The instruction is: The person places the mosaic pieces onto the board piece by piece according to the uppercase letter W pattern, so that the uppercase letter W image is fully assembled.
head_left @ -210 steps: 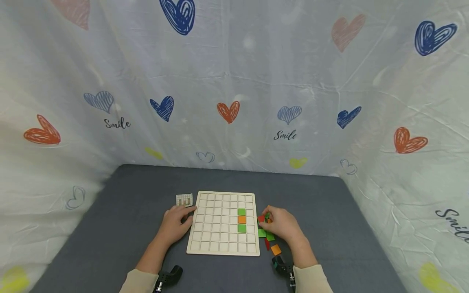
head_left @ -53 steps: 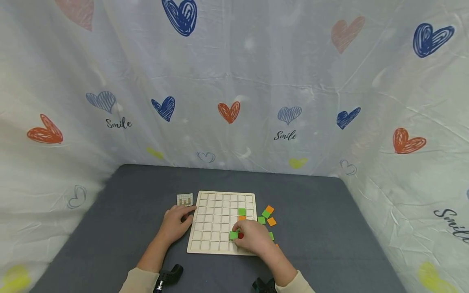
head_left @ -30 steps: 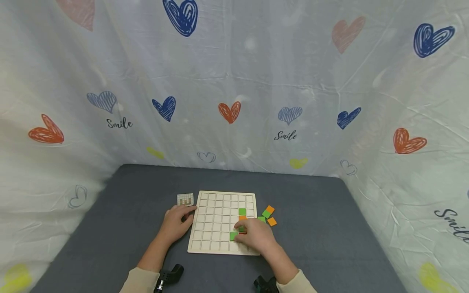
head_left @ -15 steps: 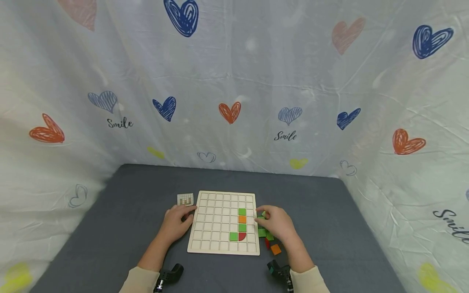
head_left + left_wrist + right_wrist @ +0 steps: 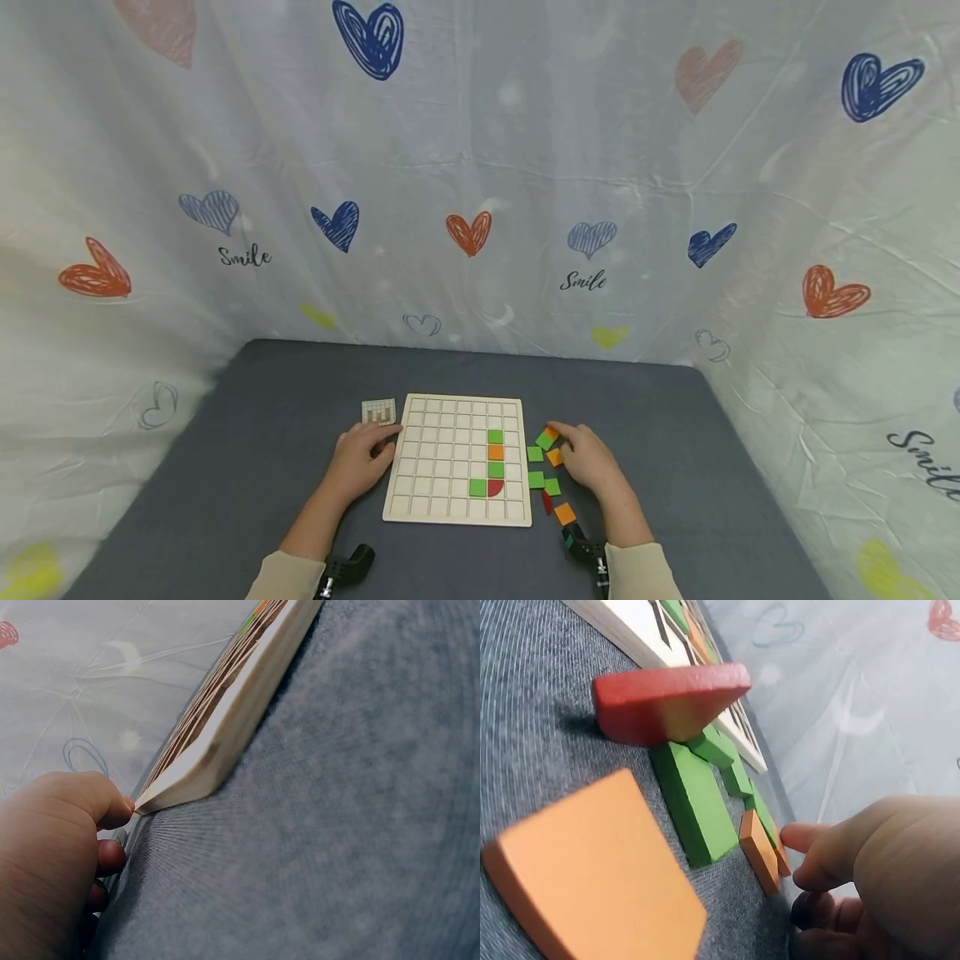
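Note:
A pale wooden grid board (image 5: pixel 438 458) lies on the dark table. In it are green squares, an orange square (image 5: pixel 496 452) and a red rounded piece (image 5: pixel 495 488). My left hand (image 5: pixel 358 458) rests at the board's left edge, its index fingertip touching the edge in the left wrist view (image 5: pixel 56 847). At the loose pieces right of the board, my right hand (image 5: pixel 592 458) has its index fingertip at an orange piece (image 5: pixel 553 432) beside a tilted green one (image 5: pixel 545 440). In the right wrist view its fingers (image 5: pixel 806 836) meet that far orange piece; a firm hold does not show.
Several loose green pieces (image 5: pixel 536 480), a red piece (image 5: pixel 547 501) and an orange square (image 5: pixel 565 513) lie along the board's right side. A small patterned card (image 5: pixel 378 412) lies at its upper left. Behind the table hangs a heart-printed curtain (image 5: pixel 517 167).
My right hand has left the board, where a green square and a red rounded piece now lie in the lower cells, and moved right to the loose pieces. My left hand stays put.

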`<state>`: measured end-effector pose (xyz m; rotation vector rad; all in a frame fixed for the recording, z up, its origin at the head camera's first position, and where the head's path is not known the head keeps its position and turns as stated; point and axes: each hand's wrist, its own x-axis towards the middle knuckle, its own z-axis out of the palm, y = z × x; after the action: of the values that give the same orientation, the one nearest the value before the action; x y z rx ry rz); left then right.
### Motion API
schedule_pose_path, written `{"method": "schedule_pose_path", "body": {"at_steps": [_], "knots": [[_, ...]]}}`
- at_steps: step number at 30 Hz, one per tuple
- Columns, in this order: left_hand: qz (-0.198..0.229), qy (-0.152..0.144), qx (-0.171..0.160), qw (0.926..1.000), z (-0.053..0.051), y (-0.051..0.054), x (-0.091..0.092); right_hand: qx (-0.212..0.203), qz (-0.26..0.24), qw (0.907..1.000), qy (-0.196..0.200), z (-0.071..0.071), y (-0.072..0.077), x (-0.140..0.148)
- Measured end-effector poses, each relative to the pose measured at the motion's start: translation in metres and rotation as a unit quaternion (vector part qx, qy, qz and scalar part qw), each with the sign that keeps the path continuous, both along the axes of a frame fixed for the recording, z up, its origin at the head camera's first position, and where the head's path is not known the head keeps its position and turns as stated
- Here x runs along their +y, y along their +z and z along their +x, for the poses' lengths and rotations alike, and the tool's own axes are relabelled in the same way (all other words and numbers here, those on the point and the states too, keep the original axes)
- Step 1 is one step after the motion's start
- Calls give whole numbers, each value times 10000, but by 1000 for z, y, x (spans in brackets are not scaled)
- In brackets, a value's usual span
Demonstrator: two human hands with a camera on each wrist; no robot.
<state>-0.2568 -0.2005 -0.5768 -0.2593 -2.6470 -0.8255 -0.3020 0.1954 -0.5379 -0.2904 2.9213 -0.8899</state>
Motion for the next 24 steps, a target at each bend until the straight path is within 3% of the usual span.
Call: {"method": "schedule_pose_path", "body": {"at_steps": [9, 15, 24], "knots": [[14, -13, 24, 10000, -1, -1, -1, 165, 249, 9986, -443, -1, 1, 12], [-42, -11, 51, 10000, -1, -2, 0, -201, -105, 9990, -393, 1, 2, 24], [-16, -2, 100, 9999, -2, -4, -1, -186, 12, 9985, -513, -2, 4, 36]]}}
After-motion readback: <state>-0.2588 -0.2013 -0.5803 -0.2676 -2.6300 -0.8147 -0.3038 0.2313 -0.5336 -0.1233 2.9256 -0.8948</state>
